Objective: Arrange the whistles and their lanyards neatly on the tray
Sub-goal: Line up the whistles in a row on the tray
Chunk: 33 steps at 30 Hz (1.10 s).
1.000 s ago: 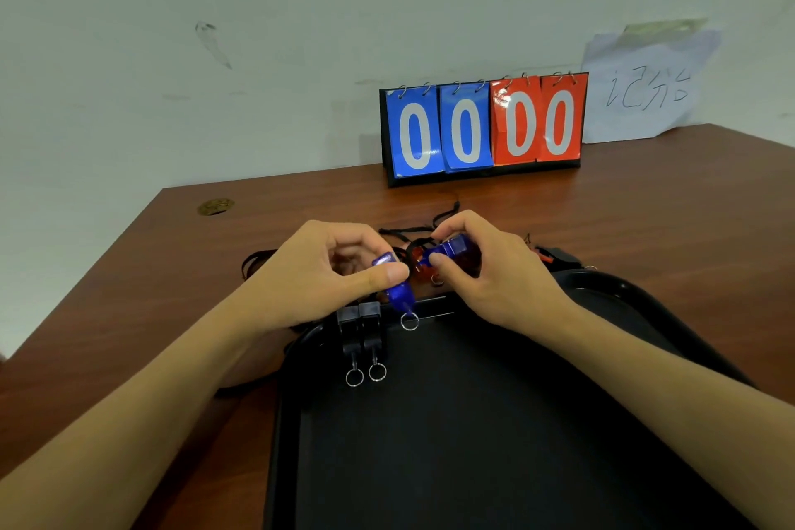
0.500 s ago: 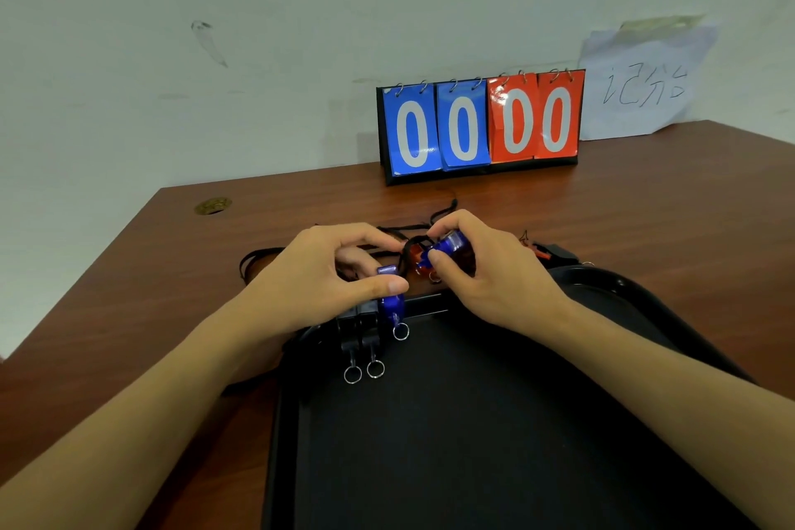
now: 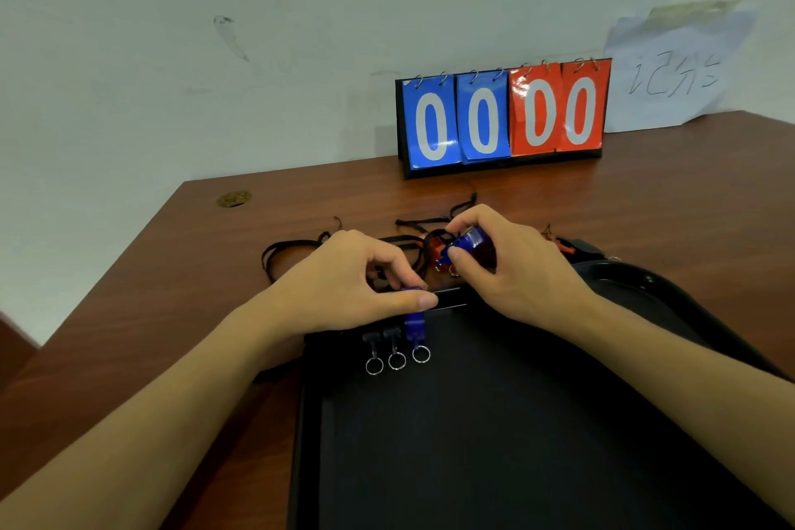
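Placement looks underway: left hand [image 3: 344, 288] pinches a blue whistle [image 3: 415, 321] onto the tray [image 3: 645, 284] beside two black whistles [image 3: 383, 336], while right hand [image 3: 516, 271] pinches another blue whistle [image 3: 471, 243] just beyond, likely next in line.

I have one view only, a wide-angle camera on the head, looking forward and down along both forearms. It sits close over the bench [image 3: 645, 202]: the black tray [image 3: 516, 443] fills the lower right of the frame, the hands work at centre, and the scoreboard [image 3: 501, 118] against the wall [image 3: 215, 34] stands in the upper right.
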Available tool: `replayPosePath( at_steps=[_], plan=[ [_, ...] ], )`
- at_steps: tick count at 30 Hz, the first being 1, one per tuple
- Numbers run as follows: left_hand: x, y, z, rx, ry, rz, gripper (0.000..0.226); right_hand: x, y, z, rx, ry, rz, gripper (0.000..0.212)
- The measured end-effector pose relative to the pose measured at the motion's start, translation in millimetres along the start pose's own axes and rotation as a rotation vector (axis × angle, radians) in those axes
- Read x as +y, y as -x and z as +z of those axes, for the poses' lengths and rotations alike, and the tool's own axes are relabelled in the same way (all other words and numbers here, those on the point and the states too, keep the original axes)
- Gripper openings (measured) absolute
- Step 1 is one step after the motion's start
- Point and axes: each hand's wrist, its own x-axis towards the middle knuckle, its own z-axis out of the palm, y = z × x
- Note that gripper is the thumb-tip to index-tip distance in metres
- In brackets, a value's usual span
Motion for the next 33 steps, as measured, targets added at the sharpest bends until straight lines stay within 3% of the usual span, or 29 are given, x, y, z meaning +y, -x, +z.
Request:
replayPosePath(
  at_steps=[6,17,22,27,33],
  plan=[
    [-2,0,-1,-0.019,0.001,0.004,0.019,0,-1,-1,0.029,-0.042,0.003,0.043],
    [-8,2,0,-0.004,0.048,0.022,0.025,-18,-10,-30,0.101,-0.04,-0.095,0.035],
    [-12,2,5,0.122,0.098,0.009,0.037,-27,-8,-56,-0.122,-0.074,-0.063,0.054],
    [-15,1,7,0.158,0.098,0.028,0.036,-32,7,-61,-0.397,-0.074,-0.057,0.033],
    [-16,1,8,0.146,0.058,0.053,0.03,-28,14,-39,-0.403,-0.105,-0.098,0.025]
  ],
)
